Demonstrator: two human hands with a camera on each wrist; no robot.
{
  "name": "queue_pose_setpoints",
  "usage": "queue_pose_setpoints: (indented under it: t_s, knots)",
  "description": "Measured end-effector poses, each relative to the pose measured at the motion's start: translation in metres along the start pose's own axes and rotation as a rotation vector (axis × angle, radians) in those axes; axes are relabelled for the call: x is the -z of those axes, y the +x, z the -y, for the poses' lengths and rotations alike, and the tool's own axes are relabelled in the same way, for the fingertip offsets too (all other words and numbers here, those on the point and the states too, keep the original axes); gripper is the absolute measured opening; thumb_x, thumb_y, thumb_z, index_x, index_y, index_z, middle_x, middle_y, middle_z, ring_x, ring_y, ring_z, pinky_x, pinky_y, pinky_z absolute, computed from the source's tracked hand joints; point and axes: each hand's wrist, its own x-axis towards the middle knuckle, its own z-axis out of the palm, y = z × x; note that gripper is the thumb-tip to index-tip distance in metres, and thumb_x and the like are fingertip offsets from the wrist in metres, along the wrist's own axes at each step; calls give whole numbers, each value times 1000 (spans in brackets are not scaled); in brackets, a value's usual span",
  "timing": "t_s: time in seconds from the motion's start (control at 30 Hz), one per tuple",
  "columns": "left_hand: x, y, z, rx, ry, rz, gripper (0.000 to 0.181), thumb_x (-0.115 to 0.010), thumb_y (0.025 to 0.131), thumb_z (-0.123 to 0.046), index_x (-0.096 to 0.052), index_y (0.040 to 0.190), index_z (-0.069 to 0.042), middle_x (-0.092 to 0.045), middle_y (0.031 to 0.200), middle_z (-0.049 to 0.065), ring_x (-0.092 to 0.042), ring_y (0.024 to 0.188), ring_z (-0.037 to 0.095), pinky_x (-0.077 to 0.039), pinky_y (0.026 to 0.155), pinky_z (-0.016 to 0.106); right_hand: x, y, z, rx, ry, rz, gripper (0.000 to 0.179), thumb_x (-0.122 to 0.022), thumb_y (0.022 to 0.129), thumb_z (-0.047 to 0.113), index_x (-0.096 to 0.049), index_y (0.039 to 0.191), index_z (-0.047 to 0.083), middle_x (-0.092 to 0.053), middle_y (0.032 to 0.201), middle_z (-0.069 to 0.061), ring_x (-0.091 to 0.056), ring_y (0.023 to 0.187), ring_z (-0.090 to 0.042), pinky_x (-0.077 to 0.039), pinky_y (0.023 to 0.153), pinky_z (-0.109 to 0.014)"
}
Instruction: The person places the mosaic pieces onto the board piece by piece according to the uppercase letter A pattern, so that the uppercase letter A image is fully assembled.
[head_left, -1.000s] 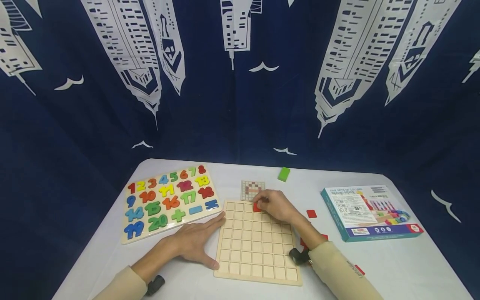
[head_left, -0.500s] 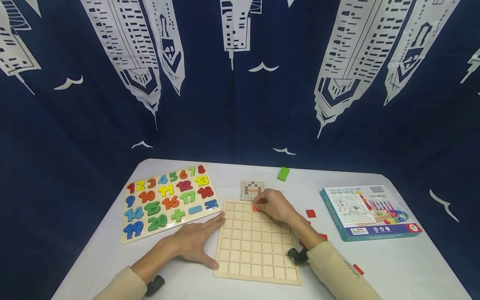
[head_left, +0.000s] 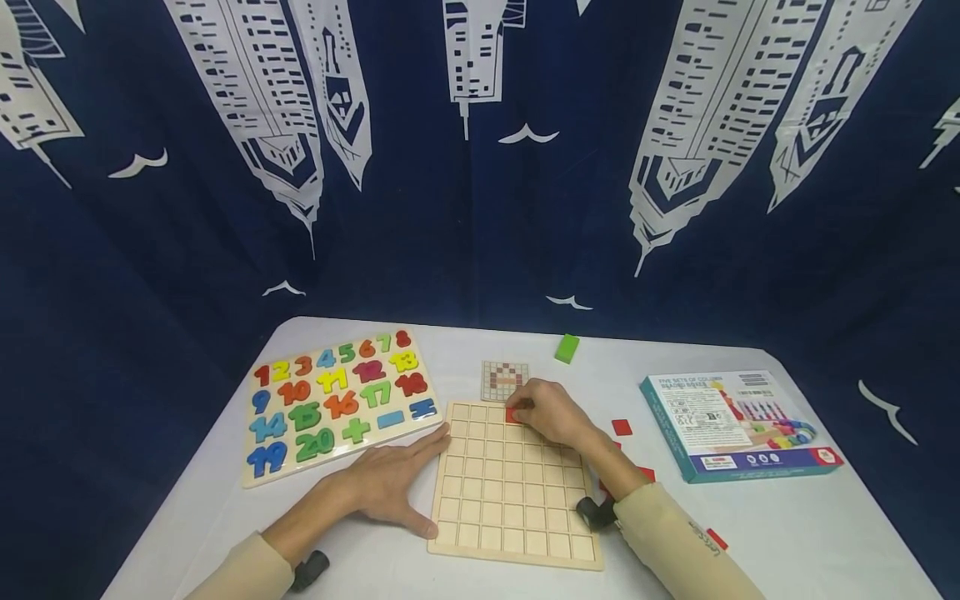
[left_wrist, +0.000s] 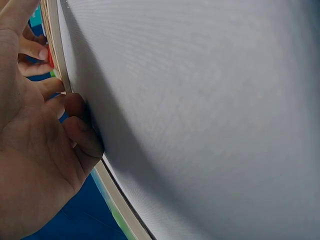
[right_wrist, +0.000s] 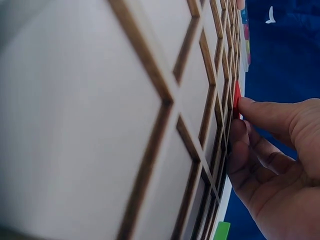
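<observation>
A square wooden grid board lies on the white table. My right hand pinches a red square tile at a cell in the board's far row. In the right wrist view the thumb and fingers hold that red tile close over the grid. Along the board's left edge rests my left hand, thumb and fingers spread, with fingertips at the rim. The left wrist view shows the left palm and bent fingers beside the board's edge. Just beyond the board lies a small pattern card.
A number puzzle board sits to the left, close to my left hand. On the right are a loose red tile, several more partly behind my forearm, and a flat box. A green block stands at the back.
</observation>
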Motion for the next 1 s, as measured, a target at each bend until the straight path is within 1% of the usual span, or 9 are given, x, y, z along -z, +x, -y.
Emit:
queue_pose_setpoints:
  t_s: [0.13, 0.4, 0.67, 0.83, 1.0]
  knots:
    - [1, 0, -1, -2, 0, 1, 126, -70, 62, -86, -19, 163, -28, -2, 170, -10, -34, 146, 36, -33, 111, 62, 1, 0, 0, 0, -6, 2, 13, -78, 87, 8, -80, 98, 15, -67, 91, 6, -58, 83, -9, -51, 80, -32]
    - [2, 1, 0, -9, 13, 0, 127, -69, 62, -87, -18, 163, -28, -2, 170, -9, -37, 145, 36, -36, 109, 60, 1, 0, 1, -15, -9, 7, 13, -78, 87, 8, -80, 97, 16, -67, 90, 6, -58, 84, -9, -51, 81, -34]
    - [3, 1, -1, -6, 10, -2, 127, -70, 62, -86, -19, 163, -28, -2, 170, -10, -38, 144, 36, -36, 109, 61, 1, 1, 1, -17, -7, 9, 13, -78, 87, 7, -79, 97, 15, -66, 89, 6, -56, 81, -10, -50, 79, -33]
    - [3, 0, -2, -3, 5, 0, 127, -70, 62, -86, -19, 163, -27, -3, 170, -9, -39, 143, 37, -36, 109, 61, 2, 0, 2, -26, 6, 24, 13, -78, 87, 8, -79, 99, 15, -66, 91, 5, -57, 83, -10, -50, 81, -34]
    - [2, -1, -2, 0, 10, -2, 126, -70, 63, -86, -19, 163, -27, -3, 170, -9, -40, 143, 36, -36, 109, 61, 4, -1, -1, -10, 13, 42, 15, -77, 88, 11, -78, 102, 16, -66, 94, 6, -58, 86, -10, -50, 83, -34]
